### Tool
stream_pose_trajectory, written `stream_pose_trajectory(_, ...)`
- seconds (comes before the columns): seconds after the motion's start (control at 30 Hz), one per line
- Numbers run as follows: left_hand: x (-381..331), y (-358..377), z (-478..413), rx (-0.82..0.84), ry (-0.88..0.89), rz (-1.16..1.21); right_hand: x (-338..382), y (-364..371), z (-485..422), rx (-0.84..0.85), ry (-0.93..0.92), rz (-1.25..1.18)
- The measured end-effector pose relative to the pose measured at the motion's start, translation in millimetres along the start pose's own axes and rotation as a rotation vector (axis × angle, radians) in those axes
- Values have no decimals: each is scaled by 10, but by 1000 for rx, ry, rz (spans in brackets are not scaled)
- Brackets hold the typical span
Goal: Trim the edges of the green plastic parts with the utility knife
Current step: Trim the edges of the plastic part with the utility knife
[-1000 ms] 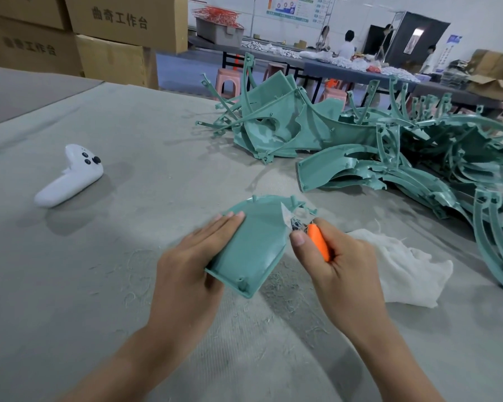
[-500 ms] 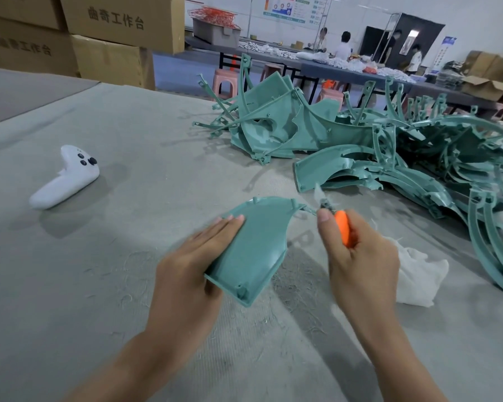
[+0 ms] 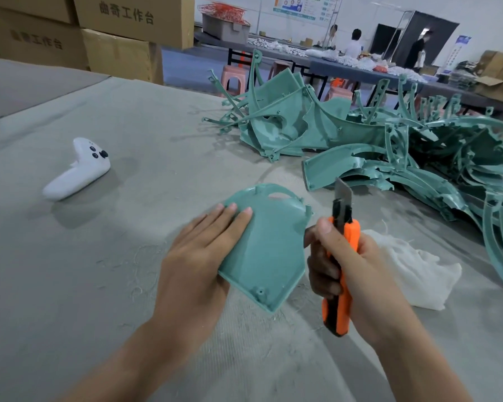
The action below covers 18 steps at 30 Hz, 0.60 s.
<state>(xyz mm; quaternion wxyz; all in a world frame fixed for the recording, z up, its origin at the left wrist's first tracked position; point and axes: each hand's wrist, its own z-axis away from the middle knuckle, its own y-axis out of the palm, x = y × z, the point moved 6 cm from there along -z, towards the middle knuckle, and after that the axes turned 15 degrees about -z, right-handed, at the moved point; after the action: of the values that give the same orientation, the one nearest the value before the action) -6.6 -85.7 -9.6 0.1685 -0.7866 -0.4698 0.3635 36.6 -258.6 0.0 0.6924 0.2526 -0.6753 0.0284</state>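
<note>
A curved green plastic part (image 3: 269,245) is held tilted above the grey table. My left hand (image 3: 198,256) holds it from the left, fingers lying straight across its top face and the thumb hidden underneath. My right hand (image 3: 352,268) grips an orange utility knife (image 3: 341,256) upright just right of the part, its blade pointing up and clear of the part's edge. A big heap of green plastic parts (image 3: 389,158) fills the back right of the table.
A white game controller (image 3: 77,169) lies at the left on the grey felt table (image 3: 70,285). A white cloth (image 3: 413,268) lies right of my right hand. Cardboard boxes (image 3: 114,30) stand behind the table; people work at distant tables.
My right hand drew the knife off the part's upper right edge and turned it upright, lower and nearer to me. The left hand kept holding the part, now tilted flatter toward me.
</note>
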Motion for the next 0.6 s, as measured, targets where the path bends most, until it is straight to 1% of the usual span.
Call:
stream_pose_trajectory(0.07,-47,-67,49,-72,74,-181,-63,49,18,56,108,-56)
stream_pose_trajectory(0.17,-81,-76,50,-48,91,-252,-106,79,27,80,152,-107)
stream_pose_trajectory(0.3,-111,-101,36,-22,71,-264,-65,109,37,134,111,-102)
stream_pose_trajectory(0.43,-121,-134,41,-64,82,-234,-56,168,71,240,142,-155)
stream_pose_trajectory(0.5,-119,-145,34,-80,83,-209,-56,173,73,232,143,-181)
stream_pose_trajectory(0.6,-129,-138,45,-97,89,-185,-48,135,49,140,104,-186)
